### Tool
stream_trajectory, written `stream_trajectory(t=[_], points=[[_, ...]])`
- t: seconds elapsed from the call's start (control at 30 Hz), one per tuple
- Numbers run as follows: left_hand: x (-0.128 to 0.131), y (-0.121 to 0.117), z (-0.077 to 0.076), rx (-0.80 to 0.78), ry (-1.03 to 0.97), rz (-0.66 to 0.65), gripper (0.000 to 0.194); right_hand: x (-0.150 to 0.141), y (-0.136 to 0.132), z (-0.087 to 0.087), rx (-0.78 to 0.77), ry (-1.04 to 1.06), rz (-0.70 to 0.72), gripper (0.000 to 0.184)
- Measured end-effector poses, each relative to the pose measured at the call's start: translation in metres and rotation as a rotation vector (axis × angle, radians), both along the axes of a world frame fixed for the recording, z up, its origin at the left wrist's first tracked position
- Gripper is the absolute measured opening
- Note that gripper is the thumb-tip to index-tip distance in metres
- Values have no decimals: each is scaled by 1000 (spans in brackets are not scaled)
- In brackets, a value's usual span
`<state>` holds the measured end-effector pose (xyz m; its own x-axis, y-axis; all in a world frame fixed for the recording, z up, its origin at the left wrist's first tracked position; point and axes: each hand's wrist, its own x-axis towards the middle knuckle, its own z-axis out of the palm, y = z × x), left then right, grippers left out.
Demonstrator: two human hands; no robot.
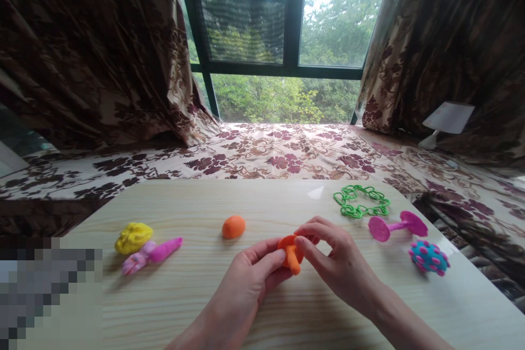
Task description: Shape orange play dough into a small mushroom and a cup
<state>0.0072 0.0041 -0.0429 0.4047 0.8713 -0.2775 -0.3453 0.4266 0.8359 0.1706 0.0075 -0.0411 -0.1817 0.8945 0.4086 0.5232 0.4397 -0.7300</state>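
Observation:
Between my two hands is a piece of orange modelling clay, shaped as a thin disc with a short stem pointing toward me. My left hand grips it from the left, thumb on the near side by the stem. The fingers and thumb of my right hand pinch the disc's right edge. My fingers hide part of the disc. Beyond my left hand, a rounded orange clay lump rests on the pale wooden table.
At the left lie a yellow clay lump and a pink clay piece with a marbled end. To the right are a green clay chain, a magenta dumbbell shape and a blue clay lump with pink dots. A white lamp stands behind.

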Motion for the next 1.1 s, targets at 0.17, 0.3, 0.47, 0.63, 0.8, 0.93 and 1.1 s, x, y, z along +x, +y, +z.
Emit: stream_trajectory(t=[0.17, 0.3, 0.47, 0.63, 0.8, 0.93, 1.1], points=[[-2, -1, 9, 46, 86, -35, 30, -1, -1, -2, 36, -15, 35, 11], [-2, -1, 17, 23, 136, -41, 28, 0, -2, 0, 151, -121, 48, 14], [0, 0, 14, 29, 115, -30, 24, 1, -2, 1, 205, -201, 29, 17], [1, -1, 11, 43, 63, 9, 20, 1, -1, -1, 154, -107, -6, 15], [0, -1, 19, 10, 96, -33, 25, 0, -2, 1, 145, -150, 43, 15], [-1, 0, 20, 50, 162, -68, 28, 1, -6, 5, 224, -293, 61, 18], [-1, 0, 21, 18, 107, -21, 26, 1, -4, 4, 227, -184, -21, 20]])
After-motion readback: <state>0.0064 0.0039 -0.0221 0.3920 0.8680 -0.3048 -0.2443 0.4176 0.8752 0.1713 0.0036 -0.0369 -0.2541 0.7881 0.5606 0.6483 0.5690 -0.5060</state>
